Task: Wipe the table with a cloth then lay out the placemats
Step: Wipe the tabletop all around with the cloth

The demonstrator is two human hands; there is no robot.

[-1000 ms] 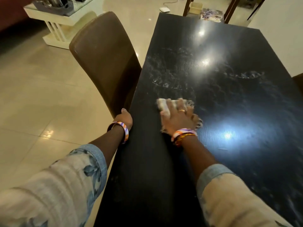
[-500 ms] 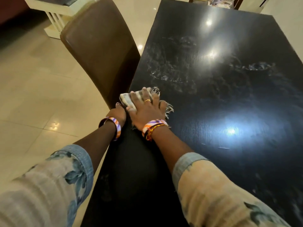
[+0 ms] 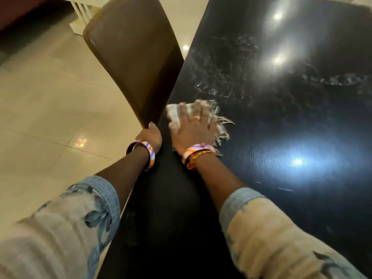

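- The right grip (image 3: 193, 129) lies flat with spread fingers on the cloth (image 3: 217, 121), pressing it to the bench (image 3: 281, 137); nothing is curled round it.
- The left grip (image 3: 151, 135) rests on the bench's near-left edge; its fingers are hidden over that edge, so whether it clasps the rim I cannot tell.
- The cloth sits close to the left edge, its fringe trailing out to the right.
- It looks soft, light and limp; a flat palm in the middle should drive it better than a pinch at the fringe.
- The dark top looks glossy, with pale wet smears beyond the cloth.
- A brown chair (image 3: 136, 63) stands tight against the left edge, so there is little room there; the open room is rightward and farther up the bench.
- No placemats are in view.
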